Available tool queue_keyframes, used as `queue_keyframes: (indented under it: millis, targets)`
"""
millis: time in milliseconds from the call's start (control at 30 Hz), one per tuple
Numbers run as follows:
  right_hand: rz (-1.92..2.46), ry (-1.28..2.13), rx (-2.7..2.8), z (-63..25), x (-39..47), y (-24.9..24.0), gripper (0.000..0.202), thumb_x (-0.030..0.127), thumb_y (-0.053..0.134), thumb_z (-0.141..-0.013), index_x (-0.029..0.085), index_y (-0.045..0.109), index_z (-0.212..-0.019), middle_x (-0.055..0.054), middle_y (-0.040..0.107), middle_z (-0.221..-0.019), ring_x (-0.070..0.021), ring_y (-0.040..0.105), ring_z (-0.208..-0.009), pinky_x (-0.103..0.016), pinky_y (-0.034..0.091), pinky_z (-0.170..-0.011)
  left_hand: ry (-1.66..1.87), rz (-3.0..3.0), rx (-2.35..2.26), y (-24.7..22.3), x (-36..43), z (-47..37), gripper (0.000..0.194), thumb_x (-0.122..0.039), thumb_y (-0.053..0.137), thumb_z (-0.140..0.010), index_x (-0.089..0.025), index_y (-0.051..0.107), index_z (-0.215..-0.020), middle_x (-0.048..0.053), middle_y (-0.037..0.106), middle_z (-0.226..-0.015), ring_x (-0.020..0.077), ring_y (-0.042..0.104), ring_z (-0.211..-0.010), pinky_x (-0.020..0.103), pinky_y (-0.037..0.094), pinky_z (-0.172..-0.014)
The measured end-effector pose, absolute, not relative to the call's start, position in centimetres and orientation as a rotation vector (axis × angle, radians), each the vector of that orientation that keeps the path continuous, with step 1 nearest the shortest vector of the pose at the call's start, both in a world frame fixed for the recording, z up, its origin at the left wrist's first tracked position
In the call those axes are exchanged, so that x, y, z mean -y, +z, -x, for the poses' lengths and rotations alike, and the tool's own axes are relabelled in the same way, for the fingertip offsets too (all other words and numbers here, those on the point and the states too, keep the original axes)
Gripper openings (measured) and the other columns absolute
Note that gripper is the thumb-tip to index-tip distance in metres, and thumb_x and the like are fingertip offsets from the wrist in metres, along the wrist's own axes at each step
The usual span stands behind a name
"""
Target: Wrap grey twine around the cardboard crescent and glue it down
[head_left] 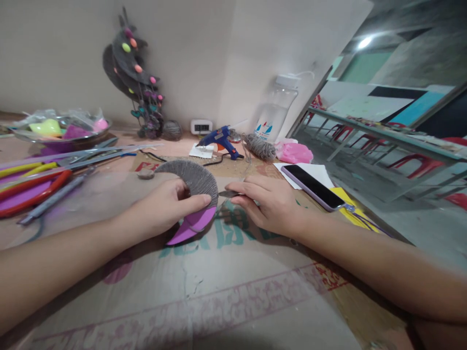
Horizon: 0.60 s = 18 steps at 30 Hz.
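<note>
A crescent moon shape (199,181) is wound with grey yarn over its upper part, while its lower tip is bare purple. My left hand (175,200) is closed on the crescent's inner side, with the thumb lying across the yarn. Just right of the crescent's outer edge, my right hand (268,201) pinches a small grey pointed thing (229,193), whose kind I cannot make out. Its tip is close to the yarn; whether they touch I cannot tell. A strand of yarn crosses the purple part. Left of the crescent lies a small grey lump (146,174).
Behind my hands are a blue glue gun (222,140), a grey yarn skein (260,147), a water bottle (276,109) and a white timer (201,127). Red-handled scissors (60,183) lie left, a phone (313,187) right. A decorated moon hanging (133,73) leans against the wall.
</note>
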State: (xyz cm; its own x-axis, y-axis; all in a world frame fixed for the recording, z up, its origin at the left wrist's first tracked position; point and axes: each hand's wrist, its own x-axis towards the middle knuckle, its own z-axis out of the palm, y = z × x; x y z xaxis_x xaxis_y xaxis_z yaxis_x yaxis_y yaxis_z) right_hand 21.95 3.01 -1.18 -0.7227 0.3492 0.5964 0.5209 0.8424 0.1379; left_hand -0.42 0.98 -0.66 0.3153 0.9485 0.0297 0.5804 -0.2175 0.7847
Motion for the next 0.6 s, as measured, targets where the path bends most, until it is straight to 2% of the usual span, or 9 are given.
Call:
queue_keyframes:
  millis: [100, 467, 600]
  targets:
    - [0.657, -0.325, 2.443, -21.99, -3.02, -1.26, 0.024, 0.026, 0.049, -0.088, 0.012, 0.063, -0.101, -0.006, 0.065, -0.082, -0.0125, 0.054, -0.068, -0.024, 0.039, -0.062, 0.696, -1.887, -1.389, -0.62, -0.99, 0.36, 0.033, -0.045, 0.052, -0.076, -0.016, 0.059, -0.062, -0.003, 0.056, -0.058, 0.0107, 0.048, -0.051, 0.02, 0.033, -0.043]
    - [0.692, -0.346, 2.495, -21.76, -2.69, -1.18, 0.024, 0.029, 0.046, -0.089, 0.014, 0.063, -0.1, -0.005, 0.062, -0.076, -0.0124, 0.052, -0.067, -0.025, 0.037, -0.059, 0.656, -1.87, -1.315, -0.78, -0.93, 0.37, 0.033, -0.046, 0.051, -0.077, -0.016, 0.06, -0.067, -0.001, 0.058, -0.064, 0.0126, 0.05, -0.056, 0.021, 0.035, -0.047]
    - [0.672, -0.365, 2.507, -21.82, -2.82, -1.13, 0.024, 0.029, 0.046, -0.09, 0.014, 0.062, -0.1, -0.004, 0.06, -0.076, -0.0127, 0.052, -0.067, -0.025, 0.035, -0.059, 0.631, -1.861, -1.292, -0.81, -0.99, 0.47, 0.033, -0.046, 0.05, -0.078, -0.017, 0.056, -0.063, -0.002, 0.054, -0.06, 0.0121, 0.047, -0.054, 0.021, 0.034, -0.047]
